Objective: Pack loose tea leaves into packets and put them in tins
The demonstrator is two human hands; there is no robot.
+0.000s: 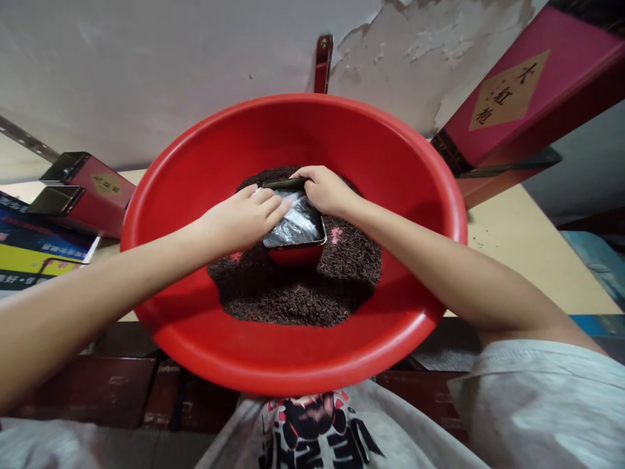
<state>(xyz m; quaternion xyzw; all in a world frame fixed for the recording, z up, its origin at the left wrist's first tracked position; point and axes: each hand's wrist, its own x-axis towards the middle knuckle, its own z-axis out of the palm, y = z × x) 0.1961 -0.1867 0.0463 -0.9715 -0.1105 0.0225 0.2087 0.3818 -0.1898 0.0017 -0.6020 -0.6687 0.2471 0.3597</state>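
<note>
L hand [252, 216] has fingers on plastic [299, 220] in the tin [295, 254]; can't tell if gripping. R hand [328, 189] grasps dark lid [283, 185] at tin's far rim. Tin's mid red tub [293, 376], w/ dark leaves [297, 303] round it. Pink box [537, 98] R of tub.

Before you on the table [498, 260], a basin [293, 381] holds loose leaves [293, 303] with a tin [295, 254] among them, boxes [100, 195] at its left, more boxes [541, 85] at its right, and the wall [195, 71] behind.
</note>
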